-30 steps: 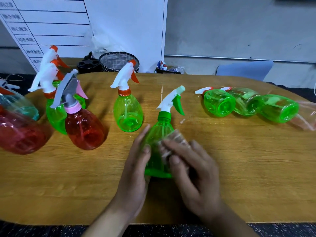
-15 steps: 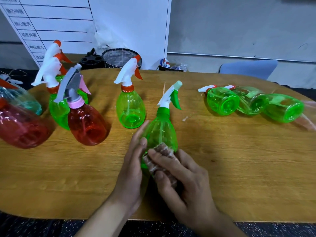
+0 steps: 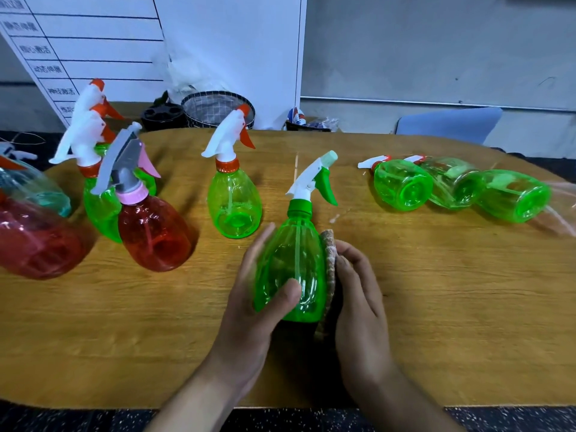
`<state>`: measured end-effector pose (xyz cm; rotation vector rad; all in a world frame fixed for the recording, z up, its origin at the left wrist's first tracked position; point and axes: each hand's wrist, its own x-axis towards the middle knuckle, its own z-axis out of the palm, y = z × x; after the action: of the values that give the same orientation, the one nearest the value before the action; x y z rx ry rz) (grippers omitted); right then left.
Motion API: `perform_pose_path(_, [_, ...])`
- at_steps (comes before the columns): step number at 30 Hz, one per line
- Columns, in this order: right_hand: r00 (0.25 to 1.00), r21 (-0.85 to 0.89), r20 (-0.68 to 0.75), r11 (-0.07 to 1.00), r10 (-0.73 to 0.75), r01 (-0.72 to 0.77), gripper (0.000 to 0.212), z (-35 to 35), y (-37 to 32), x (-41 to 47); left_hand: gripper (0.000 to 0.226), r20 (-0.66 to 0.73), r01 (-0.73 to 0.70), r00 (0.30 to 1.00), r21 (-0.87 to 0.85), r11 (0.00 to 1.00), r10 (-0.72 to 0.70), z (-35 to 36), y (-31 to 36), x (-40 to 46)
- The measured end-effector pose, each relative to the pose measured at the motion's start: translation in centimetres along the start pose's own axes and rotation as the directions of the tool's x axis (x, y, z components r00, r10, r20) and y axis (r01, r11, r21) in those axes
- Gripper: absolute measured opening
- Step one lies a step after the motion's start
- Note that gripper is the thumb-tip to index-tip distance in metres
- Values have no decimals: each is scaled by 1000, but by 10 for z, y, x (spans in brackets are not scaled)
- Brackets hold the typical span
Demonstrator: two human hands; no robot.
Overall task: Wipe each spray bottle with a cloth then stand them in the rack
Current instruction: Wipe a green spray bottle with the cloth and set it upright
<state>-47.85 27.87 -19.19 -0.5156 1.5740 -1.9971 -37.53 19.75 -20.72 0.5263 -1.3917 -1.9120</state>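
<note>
A green spray bottle with a white and green trigger stands near the front middle of the wooden table. My left hand grips its left side, thumb across the front. My right hand presses a brownish cloth against the bottle's right side. Three green bottles lie on their sides at the right. Another green bottle and a red bottle stand upright to the left. No rack can be made out.
More bottles crowd the left edge, among them a large red one and a green one with a white trigger. Behind the table sit a mesh basket, a black holder, a whiteboard and a blue chair back.
The cloth has moved from the bottle's front to its right side. My left thumb now lies across the front of the bottle. The view has drawn closer.
</note>
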Motion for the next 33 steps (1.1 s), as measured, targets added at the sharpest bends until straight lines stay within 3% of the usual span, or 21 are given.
perform_pose_path(5, [999,13,-34,1000,-27,27,22,-2,-5,-1,82,11,-3,1000,49,999,2,0,-2,0])
perform_pose_path(10, [998,28,-32,998,-47,48,21,-3,-4,-2,56,2,61,998,-66,996,-61,0,0,0])
perform_pose_path(14, [998,91,40,995,-49,45,22,0,-5,-5,54,-20,49,999,-50,998,-50,1,3,-1])
perform_pose_path(17, [996,82,39,994,-76,72,23,0,-4,-5,70,-10,25,1000,9,1000,-25,3,6,-2])
perform_pose_path(21, [996,48,8,995,-90,90,31,0,0,-1,60,20,9,1000,1,1000,-9,5,6,-3])
perform_pose_path(24, [973,-6,-15,973,-232,232,26,-1,-3,5,54,16,-4,1000,12,1000,4,4,3,-2])
perform_pose_path(28, [878,-174,110,861,-466,478,30,-7,-10,18,50,-2,-25,1000,104,994,25,2,-3,-2])
perform_pose_path(31, [785,-437,296,654,-543,617,28,-14,-12,19,54,21,-21,1000,123,992,18,-1,-6,-2])
perform_pose_path(33, [715,-460,400,549,-573,698,28,-17,-10,12,49,21,-31,999,103,994,29,-3,-4,-3])
